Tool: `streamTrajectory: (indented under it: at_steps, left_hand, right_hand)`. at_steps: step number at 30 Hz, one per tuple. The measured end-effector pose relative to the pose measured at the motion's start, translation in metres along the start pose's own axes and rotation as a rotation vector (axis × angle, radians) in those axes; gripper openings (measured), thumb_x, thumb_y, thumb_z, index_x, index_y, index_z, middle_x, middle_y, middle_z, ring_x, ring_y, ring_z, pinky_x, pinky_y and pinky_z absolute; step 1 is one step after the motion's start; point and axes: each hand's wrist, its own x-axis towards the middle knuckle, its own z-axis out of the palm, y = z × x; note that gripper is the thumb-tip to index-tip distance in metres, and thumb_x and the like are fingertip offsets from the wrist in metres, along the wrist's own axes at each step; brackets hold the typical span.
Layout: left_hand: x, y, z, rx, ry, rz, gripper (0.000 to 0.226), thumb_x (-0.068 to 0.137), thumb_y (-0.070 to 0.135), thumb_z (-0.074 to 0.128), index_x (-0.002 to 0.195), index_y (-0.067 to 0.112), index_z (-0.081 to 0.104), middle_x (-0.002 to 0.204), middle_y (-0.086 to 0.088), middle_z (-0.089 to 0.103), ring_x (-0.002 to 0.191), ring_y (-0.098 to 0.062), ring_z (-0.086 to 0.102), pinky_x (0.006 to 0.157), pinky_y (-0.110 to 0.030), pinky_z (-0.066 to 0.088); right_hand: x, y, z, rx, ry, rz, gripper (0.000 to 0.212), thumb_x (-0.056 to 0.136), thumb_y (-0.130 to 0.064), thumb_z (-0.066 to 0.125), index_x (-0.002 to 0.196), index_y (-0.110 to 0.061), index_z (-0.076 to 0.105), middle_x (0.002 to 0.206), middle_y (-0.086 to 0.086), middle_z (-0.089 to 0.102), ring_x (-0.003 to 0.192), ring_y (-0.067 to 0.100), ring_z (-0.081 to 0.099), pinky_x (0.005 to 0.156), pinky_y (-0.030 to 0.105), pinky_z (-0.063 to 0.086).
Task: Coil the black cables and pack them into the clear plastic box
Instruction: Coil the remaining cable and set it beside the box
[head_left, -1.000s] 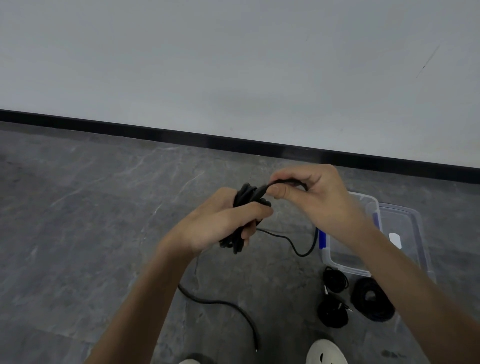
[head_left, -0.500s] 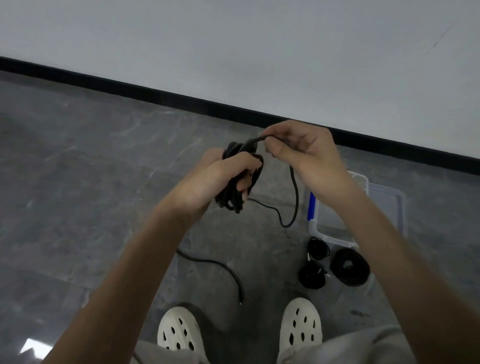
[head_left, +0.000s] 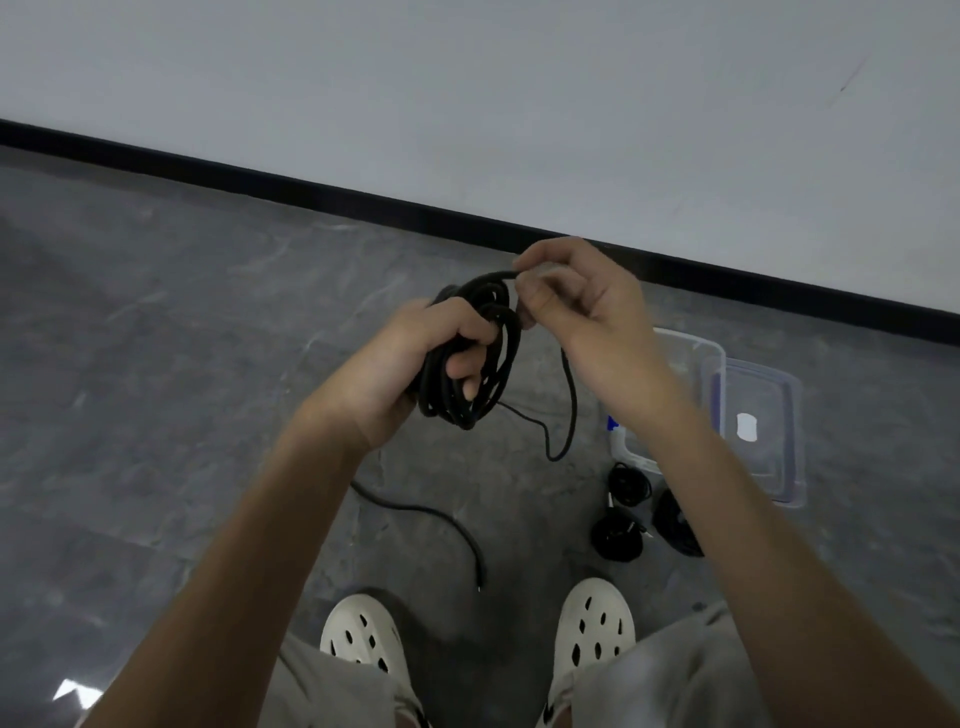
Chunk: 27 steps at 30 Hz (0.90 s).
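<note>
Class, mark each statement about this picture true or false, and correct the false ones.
1. The left hand grips a coiled black cable. True.
2. The right hand holds nothing. False: it pinches a strand of that cable.
3. Three small coils lie inside the clear box. False: they lie on the floor beside it.
4. A loose cable end trails on the floor. True.
</note>
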Motion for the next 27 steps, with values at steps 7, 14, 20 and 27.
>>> streamTrajectory:
  at_steps: [7,14,20,27]
  left_hand:
    - [-0.004,0.01,0.024,0.062,0.036,-0.038,0.02,0.077,0.018,0.05,0.088,0.002,0.054,0.045,0.005,0.037,0.043,-0.011,0.041,0.053,-0.022,0.04]
    - [-0.001,0.013,0.023,-0.051,0.111,-0.041,0.021,0.075,0.033,0.062,0.068,0.014,0.056,0.061,-0.001,0.035,0.04,-0.007,0.04,0.049,-0.023,0.038]
    - [0.001,0.025,0.019,-0.097,0.071,-0.003,0.031,0.088,0.036,0.062,0.067,0.015,0.054,0.051,0.004,0.039,0.037,-0.007,0.038,0.044,-0.021,0.039]
    - [-0.009,0.037,0.016,-0.06,0.039,-0.038,0.03,0.094,0.025,0.053,0.067,0.014,0.051,0.043,0.006,0.041,0.04,-0.009,0.041,0.044,-0.019,0.04]
  right_hand:
    - [-0.012,0.001,-0.008,-0.063,0.047,0.041,0.011,0.094,-0.017,0.059,0.086,-0.021,0.066,0.079,-0.002,0.068,0.077,0.01,0.066,0.079,0.034,0.057]
    - [0.003,-0.003,-0.007,0.011,0.027,0.06,0.012,0.093,-0.008,0.059,0.086,-0.014,0.067,0.08,0.001,0.069,0.076,0.008,0.065,0.076,0.023,0.054]
    - [0.007,-0.008,0.001,0.212,0.109,0.046,0.006,0.083,-0.017,0.062,0.087,-0.015,0.066,0.077,-0.002,0.07,0.076,0.012,0.064,0.077,0.024,0.053]
    - [0.001,-0.025,0.002,0.221,0.082,0.109,0.015,0.082,-0.018,0.06,0.093,-0.009,0.053,0.074,0.005,0.067,0.074,0.016,0.062,0.075,0.025,0.051]
